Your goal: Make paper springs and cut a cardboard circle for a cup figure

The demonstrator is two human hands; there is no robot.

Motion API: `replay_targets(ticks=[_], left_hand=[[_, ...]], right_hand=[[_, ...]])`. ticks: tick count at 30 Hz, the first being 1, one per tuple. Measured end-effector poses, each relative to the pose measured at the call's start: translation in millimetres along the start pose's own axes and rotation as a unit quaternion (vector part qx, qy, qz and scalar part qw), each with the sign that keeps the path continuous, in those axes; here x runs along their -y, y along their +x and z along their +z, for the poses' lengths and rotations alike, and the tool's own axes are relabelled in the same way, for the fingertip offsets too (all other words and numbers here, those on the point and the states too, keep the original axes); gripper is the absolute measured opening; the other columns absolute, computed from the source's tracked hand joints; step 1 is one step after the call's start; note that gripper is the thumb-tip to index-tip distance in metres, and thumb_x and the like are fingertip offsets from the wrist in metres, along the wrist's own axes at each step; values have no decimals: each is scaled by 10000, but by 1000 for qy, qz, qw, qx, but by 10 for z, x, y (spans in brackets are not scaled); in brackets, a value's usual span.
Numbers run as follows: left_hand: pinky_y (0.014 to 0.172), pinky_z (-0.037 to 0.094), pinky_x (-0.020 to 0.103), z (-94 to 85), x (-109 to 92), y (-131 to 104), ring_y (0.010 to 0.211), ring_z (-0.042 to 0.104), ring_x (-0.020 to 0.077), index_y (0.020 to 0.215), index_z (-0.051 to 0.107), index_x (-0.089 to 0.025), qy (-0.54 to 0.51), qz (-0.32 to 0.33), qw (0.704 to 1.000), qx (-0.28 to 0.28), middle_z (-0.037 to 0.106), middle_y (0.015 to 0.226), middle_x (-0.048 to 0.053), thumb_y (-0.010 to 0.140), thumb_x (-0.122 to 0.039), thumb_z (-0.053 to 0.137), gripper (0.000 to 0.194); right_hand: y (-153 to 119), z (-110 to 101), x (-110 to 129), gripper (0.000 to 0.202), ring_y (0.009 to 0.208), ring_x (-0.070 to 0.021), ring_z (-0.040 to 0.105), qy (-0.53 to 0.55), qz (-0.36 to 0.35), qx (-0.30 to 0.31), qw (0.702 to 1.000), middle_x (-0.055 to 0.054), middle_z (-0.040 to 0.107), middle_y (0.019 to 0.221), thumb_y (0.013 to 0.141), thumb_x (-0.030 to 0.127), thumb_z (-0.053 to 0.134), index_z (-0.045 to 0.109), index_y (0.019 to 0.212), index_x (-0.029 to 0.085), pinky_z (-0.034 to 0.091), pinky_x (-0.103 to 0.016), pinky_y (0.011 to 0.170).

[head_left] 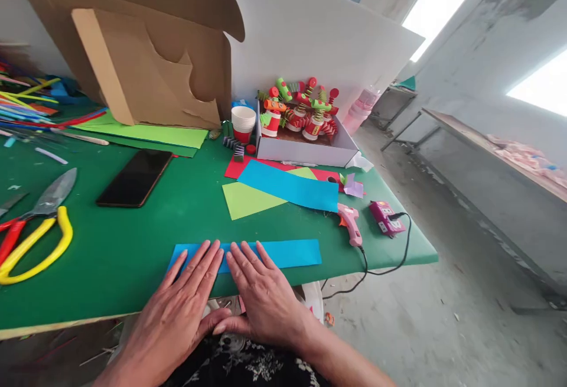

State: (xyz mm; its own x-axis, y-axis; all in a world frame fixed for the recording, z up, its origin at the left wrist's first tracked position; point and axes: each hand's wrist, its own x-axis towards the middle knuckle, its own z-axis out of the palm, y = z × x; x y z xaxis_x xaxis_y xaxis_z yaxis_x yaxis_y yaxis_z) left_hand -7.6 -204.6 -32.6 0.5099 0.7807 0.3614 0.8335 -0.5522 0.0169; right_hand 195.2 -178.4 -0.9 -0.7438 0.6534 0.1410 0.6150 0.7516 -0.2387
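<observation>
A blue paper strip lies lengthwise near the front edge of the green table. My left hand rests flat on its left part, fingers stretched out. Beside it, my right hand presses flat on the middle of the same strip, and the two thumbs meet below the table edge. Behind the strip, a wider blue paper piece lies over light green paper and red paper.
A pink glue gun and a purple power socket with black cords sit at right. Scissors and a phone lie at left. Behind stand paper cups, a white box of paper figures and a cardboard box.
</observation>
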Motion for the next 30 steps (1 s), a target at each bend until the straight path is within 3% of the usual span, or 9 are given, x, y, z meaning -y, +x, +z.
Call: replay_targets(ticks=[4, 11, 22, 26, 30], left_hand=[[1159, 237, 483, 35, 56, -86, 1364, 449, 342, 1556, 147, -87, 9, -7, 1000, -12, 422, 1515, 204, 913, -682, 317, 893], [1048, 334, 531, -85, 197, -204, 1277, 531, 397, 1555, 155, -86, 27, -30, 999, -30, 491, 1454, 235, 940, -590, 278, 804], [1008, 379, 602, -157, 338, -401, 1276, 531, 412, 1569, 87, -165, 49, -73, 996, -16, 519, 1432, 225, 950, -574, 241, 758], [1002, 394, 568, -214, 373, -358, 1296, 517, 391, 1570, 98, -193, 51, -78, 995, -25, 588, 1375, 185, 975, -535, 260, 705], [1083, 353, 479, -173, 155, -56, 1385, 426, 327, 1552, 171, -115, 19, -32, 999, -40, 547, 1425, 172, 991, -483, 328, 689]], right_hand=[[-155, -50, -103, 899, 1481, -281, 247, -21, 24, 9, 999, -173, 338, 1562, 894, 713, 407, 334, 1490, 44, 250, -461, 1223], [-552, -118, -366, 889, 1484, -300, 229, -42, 101, 14, 994, -168, 267, 1587, 919, 690, 377, 222, 1541, 74, 270, -500, 1210], [-994, -118, -660, 839, 1471, -307, 270, -119, 164, -39, 979, -193, 317, 1567, 975, 573, 378, 24, 1569, 98, 307, -587, 1160], [-911, -166, -577, 817, 1484, -330, 221, -109, 171, -54, 978, -187, 301, 1577, 977, 585, 346, 63, 1570, 100, 302, -614, 1150], [-480, -164, -306, 856, 1487, -313, 217, -49, 89, -39, 994, -175, 311, 1574, 946, 646, 356, 166, 1554, 75, 281, -567, 1185]])
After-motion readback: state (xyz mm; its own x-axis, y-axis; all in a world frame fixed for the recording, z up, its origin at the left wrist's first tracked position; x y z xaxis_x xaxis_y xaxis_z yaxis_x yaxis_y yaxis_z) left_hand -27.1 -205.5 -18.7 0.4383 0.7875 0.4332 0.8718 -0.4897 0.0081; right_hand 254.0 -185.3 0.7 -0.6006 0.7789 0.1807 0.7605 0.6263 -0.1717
